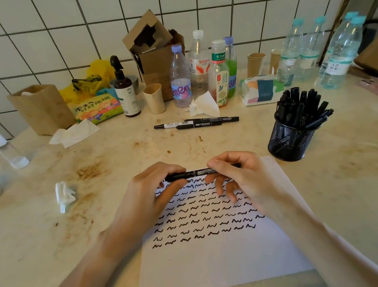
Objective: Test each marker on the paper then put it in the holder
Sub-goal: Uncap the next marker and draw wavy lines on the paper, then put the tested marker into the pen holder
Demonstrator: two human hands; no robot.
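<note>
A black twin-tip marker (196, 173) is held level above the top of the white paper (219, 262). My left hand (151, 192) grips its left end with curled fingers. My right hand (239, 178) pinches the right part between thumb and forefinger. Rows of black squiggles cover the upper half of the paper. Three more black markers (196, 122) lie side by side on the counter farther back. At the right stands the black mesh holder (291, 141), with several black markers upright in it.
Bottles (200, 71), a cardboard box (155, 54), cups, a tissue pack (261, 90) and a pump bottle (126, 91) line the tiled wall. Crumpled tissues (65, 196) lie at left. The stained counter has brown marks in the middle.
</note>
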